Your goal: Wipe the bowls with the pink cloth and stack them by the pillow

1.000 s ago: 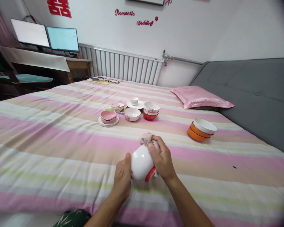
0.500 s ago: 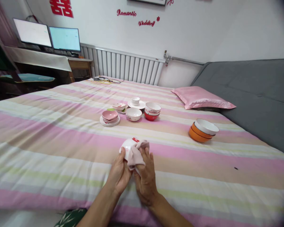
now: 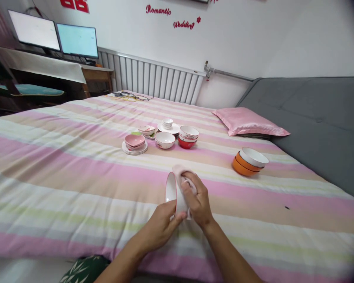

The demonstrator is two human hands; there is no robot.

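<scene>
Head | red wall letters (image 3: 183, 25): "Romantic", "Wedding" | left fingers (image 3: 177, 221) gripping bowl (image 3: 171, 188) | right fingers (image 3: 189, 193) clasping cloth (image 3: 178, 169) against it

The head camera looks forward and down across the bed (image 3: 85, 184) toward the wall (image 3: 238, 35).

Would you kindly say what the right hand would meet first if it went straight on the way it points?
The right hand, holding the pink cloth, would probably first meet the white bowl in the left hand, though depth is unclear.
</scene>
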